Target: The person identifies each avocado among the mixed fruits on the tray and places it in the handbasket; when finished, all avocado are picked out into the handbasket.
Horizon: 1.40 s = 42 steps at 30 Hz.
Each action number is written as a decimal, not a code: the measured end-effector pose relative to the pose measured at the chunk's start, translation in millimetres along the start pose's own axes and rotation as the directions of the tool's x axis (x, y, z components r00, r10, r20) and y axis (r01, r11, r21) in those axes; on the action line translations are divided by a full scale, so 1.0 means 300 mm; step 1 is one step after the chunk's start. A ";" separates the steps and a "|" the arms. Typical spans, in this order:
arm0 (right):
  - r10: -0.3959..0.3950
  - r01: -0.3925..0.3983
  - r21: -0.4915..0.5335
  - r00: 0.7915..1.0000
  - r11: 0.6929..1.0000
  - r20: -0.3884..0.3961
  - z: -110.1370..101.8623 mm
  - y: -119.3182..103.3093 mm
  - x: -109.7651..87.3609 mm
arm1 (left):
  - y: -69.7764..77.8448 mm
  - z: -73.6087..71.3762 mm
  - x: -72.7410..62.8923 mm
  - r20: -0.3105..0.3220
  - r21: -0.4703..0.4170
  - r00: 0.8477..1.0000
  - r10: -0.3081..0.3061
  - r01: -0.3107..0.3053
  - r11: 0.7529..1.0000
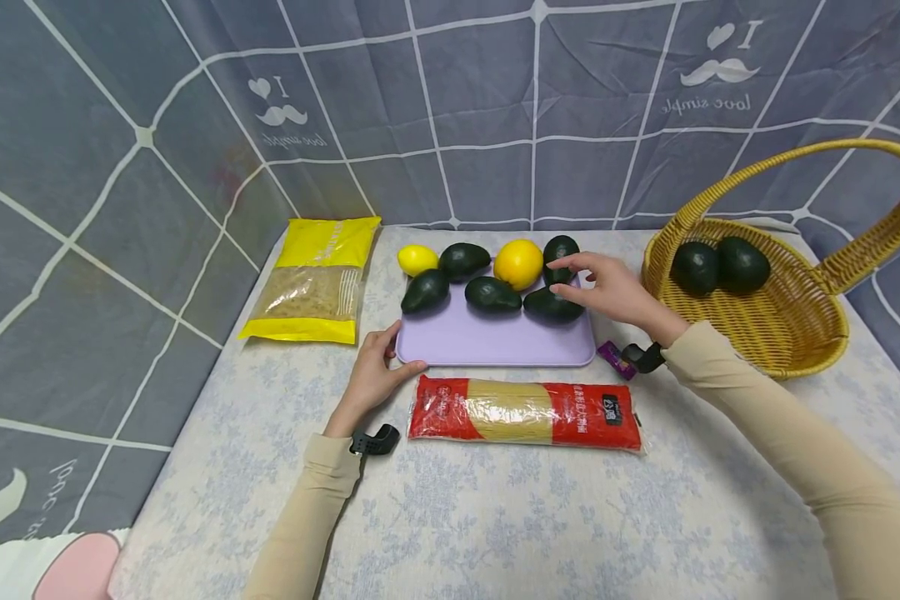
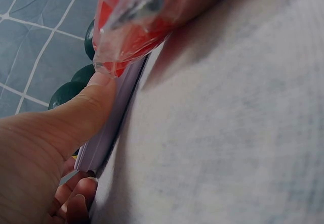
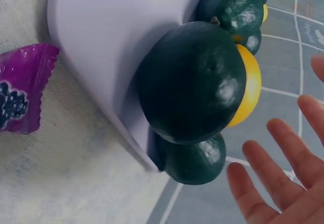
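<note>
A lilac tray (image 1: pixel 495 343) bears several dark green avocados (image 1: pixel 492 295), a yellow lemon (image 1: pixel 417 260) and an orange (image 1: pixel 518 263) toward its back half. My left hand (image 1: pixel 372 367) holds the tray's near left corner, thumb along the front edge and fingers at the left side. Over the tray's right end, my right hand (image 1: pixel 617 290) has its fingers spread, close to the front right avocado (image 1: pixel 552 307). In the right wrist view, a gap shows between those fingers and this large avocado (image 3: pixel 190 82); the palm holds nothing.
A wicker basket (image 1: pixel 825 333) with two avocados stands at the right. A red noodle packet (image 1: pixel 525 412) lies in front of the tray. Beside the right wrist is a small purple sachet (image 1: pixel 617 359); a yellow bag (image 1: pixel 311 282) lies at the left. Grey cloth hangs behind.
</note>
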State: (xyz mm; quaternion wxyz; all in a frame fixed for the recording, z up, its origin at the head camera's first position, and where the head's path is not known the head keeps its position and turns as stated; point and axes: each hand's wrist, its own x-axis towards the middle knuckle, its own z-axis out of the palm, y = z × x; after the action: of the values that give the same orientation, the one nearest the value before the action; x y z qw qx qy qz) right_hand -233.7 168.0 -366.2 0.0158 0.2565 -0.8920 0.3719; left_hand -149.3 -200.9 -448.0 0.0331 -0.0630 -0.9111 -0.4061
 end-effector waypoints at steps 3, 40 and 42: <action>0.032 -0.031 -0.021 0.999 0.999 0.035 0.006 0.004 0.000 | -0.002 0.001 -0.001 0.001 -0.002 1.000 -0.002 0.002 1.000; 0.143 -0.132 -0.073 0.972 0.989 0.186 0.061 0.072 0.013 | 0.001 -0.002 0.000 0.004 -0.002 1.000 -0.011 0.011 1.000; 0.150 -0.138 -0.072 0.970 0.988 0.191 0.062 0.075 0.014 | 0.000 -0.002 0.001 0.004 -0.002 1.000 -0.012 0.012 1.000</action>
State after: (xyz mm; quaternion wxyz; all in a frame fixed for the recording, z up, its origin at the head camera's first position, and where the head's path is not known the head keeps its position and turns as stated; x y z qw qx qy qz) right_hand -244.8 167.0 -393.5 -0.0917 0.2260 -0.9159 0.3187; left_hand -149.5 -201.3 -447.6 0.0290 -0.0584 -0.9110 -0.4071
